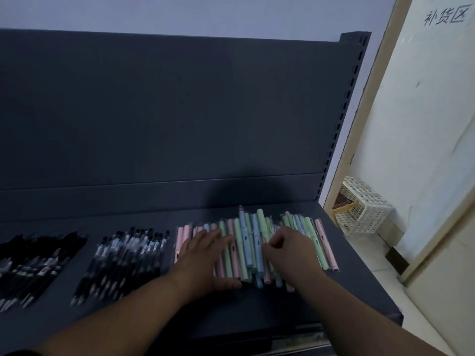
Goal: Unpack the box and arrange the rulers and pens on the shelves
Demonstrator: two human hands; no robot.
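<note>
补货区 (444, 18) handwritten, on white panel (424, 111)

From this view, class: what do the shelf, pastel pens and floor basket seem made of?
Shelf: likely painted metal, matte dark grey, with a slotted upright. Pastel pens: probably plastic, matte barrels, seemingly in clear sleeves. Basket: cream plastic by its moulded lattice walls.

Left hand (205, 255) lies flat, fingers spread toward 1 o'clock; right hand (289, 250), forearm entering from 5 o'clock, curls its fingers toward 9 o'clock.
</note>
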